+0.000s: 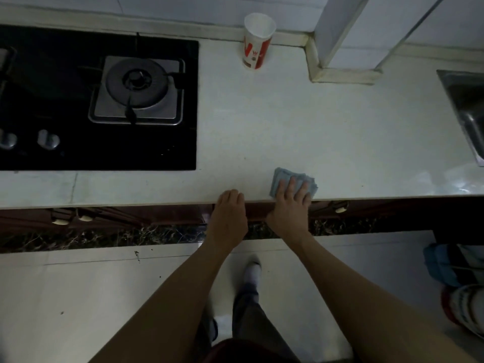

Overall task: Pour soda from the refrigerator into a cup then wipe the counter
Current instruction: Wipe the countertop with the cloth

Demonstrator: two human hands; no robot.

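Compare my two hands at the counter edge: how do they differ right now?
The right hand lies flat with fingers spread, pressing the blue cloth; the left hand touches no cloth. The left hand's fingers are bent at the counter edge, the right hand's are straight. The right hand reaches further onto the counter than the left hand. Both sit side by side at the front edge.

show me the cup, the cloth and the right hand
cup [255, 52], head view, on its red and white side
cloth [282, 176], head view, on the bare corner past the fingers
right hand [289, 206], head view, on the back of the hand
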